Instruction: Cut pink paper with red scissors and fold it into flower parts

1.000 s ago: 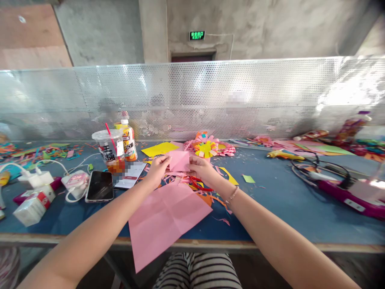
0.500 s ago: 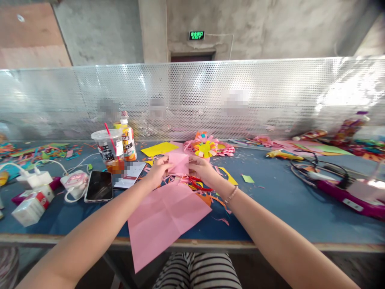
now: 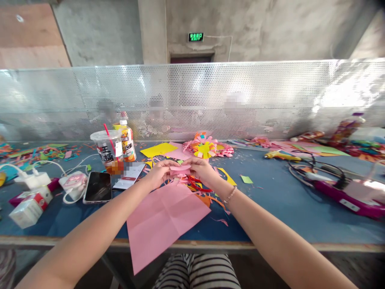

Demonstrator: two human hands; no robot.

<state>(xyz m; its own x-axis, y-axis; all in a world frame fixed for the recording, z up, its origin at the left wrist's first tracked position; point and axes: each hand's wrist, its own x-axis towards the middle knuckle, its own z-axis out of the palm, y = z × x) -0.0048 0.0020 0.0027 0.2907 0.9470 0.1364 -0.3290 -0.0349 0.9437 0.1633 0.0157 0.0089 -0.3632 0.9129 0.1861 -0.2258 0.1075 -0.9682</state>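
tipped flat: small pink paper [image 3: 180,167].

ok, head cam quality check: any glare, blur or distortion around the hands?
Head view: wide-angle bowing bends the table edge and perforated screen; strong glare on the screen's right side. The left hand and right hand are sharp, pinching a small pink paper; the pink sheet is evenly lit with soft shadows. Patches behind the screen are pixelated.

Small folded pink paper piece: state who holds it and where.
Both hands hold the small folded pink paper piece: left hand pinches its left end, right hand its right end.
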